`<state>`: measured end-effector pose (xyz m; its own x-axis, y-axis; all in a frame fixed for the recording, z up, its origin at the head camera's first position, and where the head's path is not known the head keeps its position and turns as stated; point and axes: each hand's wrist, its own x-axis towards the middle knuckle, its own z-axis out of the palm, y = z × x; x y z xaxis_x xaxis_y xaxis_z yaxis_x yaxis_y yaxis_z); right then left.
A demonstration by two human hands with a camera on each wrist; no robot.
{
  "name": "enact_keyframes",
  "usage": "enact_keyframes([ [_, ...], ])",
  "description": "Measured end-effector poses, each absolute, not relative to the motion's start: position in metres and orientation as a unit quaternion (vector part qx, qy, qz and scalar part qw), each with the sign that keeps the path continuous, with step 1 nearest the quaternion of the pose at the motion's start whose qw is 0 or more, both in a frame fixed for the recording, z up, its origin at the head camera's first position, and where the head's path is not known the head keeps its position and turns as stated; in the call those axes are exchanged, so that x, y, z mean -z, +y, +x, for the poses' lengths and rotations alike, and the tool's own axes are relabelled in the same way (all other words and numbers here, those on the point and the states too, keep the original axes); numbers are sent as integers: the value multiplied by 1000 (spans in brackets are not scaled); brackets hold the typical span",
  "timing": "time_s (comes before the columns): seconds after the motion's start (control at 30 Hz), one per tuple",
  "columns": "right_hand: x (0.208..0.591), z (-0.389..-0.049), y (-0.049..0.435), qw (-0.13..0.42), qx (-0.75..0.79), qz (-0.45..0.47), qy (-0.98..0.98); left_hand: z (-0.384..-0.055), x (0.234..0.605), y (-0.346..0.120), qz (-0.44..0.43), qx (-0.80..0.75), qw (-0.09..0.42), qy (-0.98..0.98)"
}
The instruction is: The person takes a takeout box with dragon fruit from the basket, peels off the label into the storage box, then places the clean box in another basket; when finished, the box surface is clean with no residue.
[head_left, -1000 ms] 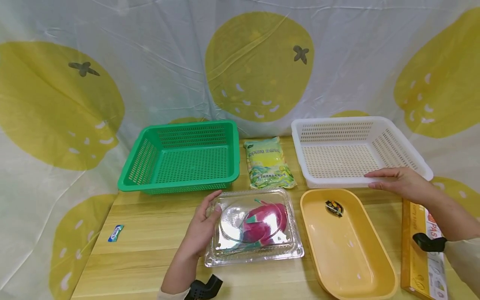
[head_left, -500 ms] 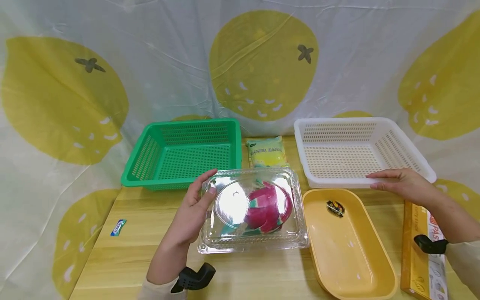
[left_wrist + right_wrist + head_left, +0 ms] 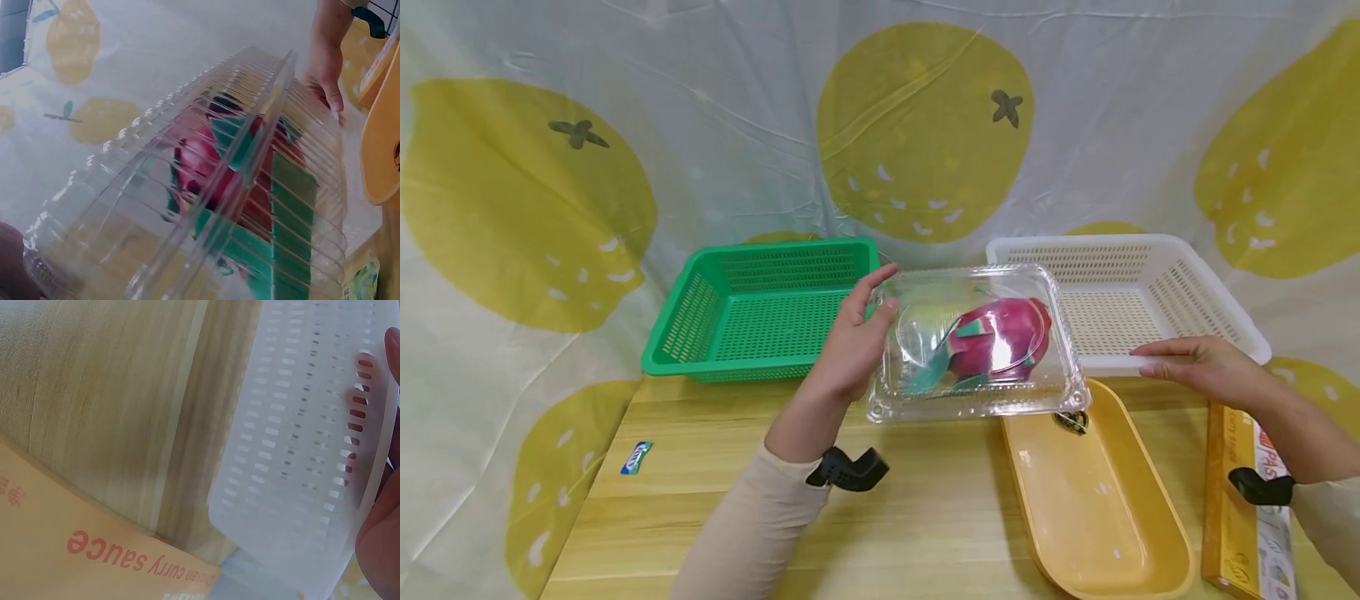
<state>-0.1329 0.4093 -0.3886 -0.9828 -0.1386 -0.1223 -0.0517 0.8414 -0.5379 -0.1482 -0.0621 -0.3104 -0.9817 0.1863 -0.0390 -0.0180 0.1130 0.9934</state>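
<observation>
My left hand (image 3: 853, 346) grips the left end of a clear plastic clamshell box (image 3: 962, 404), thumb on top. Inside lies a pink dragon fruit (image 3: 1003, 333) with green scales, showing through the ribbed wall in the left wrist view. Raised off the table, the box overlaps the near left corner of the white basket (image 3: 1195, 367) and the back of the orange tub (image 3: 1026, 483). My right hand (image 3: 1213, 371) holds the basket's front rim; in the right wrist view, fingers show through the slots of the basket wall (image 3: 294, 425).
A green basket (image 3: 760, 367) stands back left. Behind the clamshell box is a yellow-green packet, glimpsed in the left wrist view as a bag corner (image 3: 364, 281). A curry sauce box (image 3: 1232, 500) lies at right, a small blue-green packet (image 3: 636, 457) at left. A lemon-print cloth (image 3: 737, 125) hangs behind.
My left hand has lifted the clamshell box with the dragon fruit and carried it back and to the right, toward the white basket. The right hand stays at the basket rim.
</observation>
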Motion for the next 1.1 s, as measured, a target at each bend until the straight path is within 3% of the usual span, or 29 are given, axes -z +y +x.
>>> enact_keyframes([
  [0.27,391,-135,409,80,296,-49,951,-199,302,7,9,-645,70,761],
  [0.53,391,-133,410,76,290,-48,953,-234,300,80,-16,-616,24,787],
  [1.1,395,-133,411,68,297,-51,951,-249,325,184,-138,-573,81,803],
])
